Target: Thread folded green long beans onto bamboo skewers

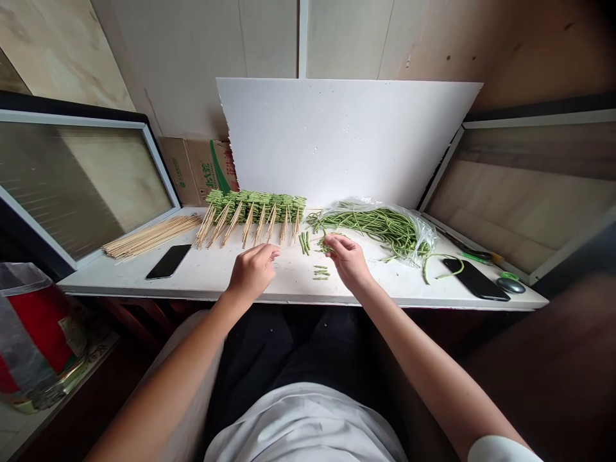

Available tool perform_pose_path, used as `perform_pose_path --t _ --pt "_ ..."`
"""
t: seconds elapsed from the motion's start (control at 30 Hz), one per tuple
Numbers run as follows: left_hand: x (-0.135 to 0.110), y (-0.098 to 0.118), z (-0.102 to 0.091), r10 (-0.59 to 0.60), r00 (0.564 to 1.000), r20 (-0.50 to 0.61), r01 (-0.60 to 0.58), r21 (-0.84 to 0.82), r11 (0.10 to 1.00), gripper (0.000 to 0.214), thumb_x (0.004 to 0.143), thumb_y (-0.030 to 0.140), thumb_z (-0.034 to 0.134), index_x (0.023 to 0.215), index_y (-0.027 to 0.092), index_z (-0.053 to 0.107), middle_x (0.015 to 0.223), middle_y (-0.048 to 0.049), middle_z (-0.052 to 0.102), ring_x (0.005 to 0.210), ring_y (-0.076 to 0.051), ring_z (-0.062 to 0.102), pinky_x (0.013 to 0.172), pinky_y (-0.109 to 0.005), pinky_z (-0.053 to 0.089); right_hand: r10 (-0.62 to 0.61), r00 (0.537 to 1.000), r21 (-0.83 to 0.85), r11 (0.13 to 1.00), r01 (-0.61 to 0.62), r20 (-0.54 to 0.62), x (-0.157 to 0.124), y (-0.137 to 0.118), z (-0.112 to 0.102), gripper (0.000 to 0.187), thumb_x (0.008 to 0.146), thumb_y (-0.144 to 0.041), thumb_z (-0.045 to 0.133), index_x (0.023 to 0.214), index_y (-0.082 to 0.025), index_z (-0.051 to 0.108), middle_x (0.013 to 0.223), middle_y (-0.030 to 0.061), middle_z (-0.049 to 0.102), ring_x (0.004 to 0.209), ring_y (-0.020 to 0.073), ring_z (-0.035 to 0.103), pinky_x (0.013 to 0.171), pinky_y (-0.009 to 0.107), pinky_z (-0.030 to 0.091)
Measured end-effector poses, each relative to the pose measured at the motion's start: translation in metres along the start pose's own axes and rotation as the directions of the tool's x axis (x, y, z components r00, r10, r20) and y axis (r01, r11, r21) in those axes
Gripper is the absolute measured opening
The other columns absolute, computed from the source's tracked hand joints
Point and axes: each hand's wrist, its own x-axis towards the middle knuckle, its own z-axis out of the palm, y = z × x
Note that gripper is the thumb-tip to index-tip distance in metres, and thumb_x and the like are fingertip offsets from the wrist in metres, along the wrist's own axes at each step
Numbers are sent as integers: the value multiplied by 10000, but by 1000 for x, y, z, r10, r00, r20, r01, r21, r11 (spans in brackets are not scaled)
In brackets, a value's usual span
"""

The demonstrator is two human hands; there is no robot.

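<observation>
My left hand [253, 271] hovers over the white table [206, 276] with its fingers curled in a pinch; a thin bamboo skewer seems to run between its fingertips and my right hand. My right hand [347, 256] is closed in a pinch on small cut green bean pieces [325, 244]. More cut pieces [321, 273] lie on the table between the hands, and a few [305, 242] lie just beyond. A row of finished bean skewers [255, 212] lies at the back. A heap of long green beans [380, 226] rests on a clear plastic bag to the right.
A bundle of bare bamboo skewers [151, 236] lies at the left, with a black phone [169, 261] beside it. Another black phone [475, 278] and a small round dark object [511, 285] lie at the right. A white board [337, 138] and a cardboard box [199, 168] stand behind.
</observation>
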Motion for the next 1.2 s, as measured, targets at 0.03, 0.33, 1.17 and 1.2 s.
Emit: perform_pose_path --t 0.03,0.33,1.17,1.2 --pt "0 1 0 3 1000 1 -3 -6 1000 423 711 -107 451 892 188 693 831 -26 783 760 -199 768 676 -270 585 -5 1000 -8 1000 5 7 -2 1 3 307 671 -471 931 750 -226 763 880 48 710 870 197 633 639 293 460" --pt "0 7 2 -1 1000 -3 1 -26 1000 416 718 -109 450 883 196 680 832 -25 781 777 -200 771 682 -269 596 16 999 -58 998 -14 38 -14 13 12 274 743 -477 879 749 -232 756 920 51 721 896 203 633 685 299 473" --pt "0 -16 6 -216 973 87 219 -32 975 199 928 88 539 876 212 685 787 -25 770 736 -204 735 689 -288 548 -98 891 -768 471 433 442 28 29 -57 127 864 -374 796 834 -257 835 898 105 788 921 306 667 993 516 479" --pt "-1 -17 6 -218 972 92 222 -31 975 195 930 95 541 875 213 685 780 -24 767 731 -205 732 688 -290 546 -64 887 -801 404 441 457 29 35 -62 89 855 -320 799 802 -256 831 868 106 782 930 316 662 996 520 473"
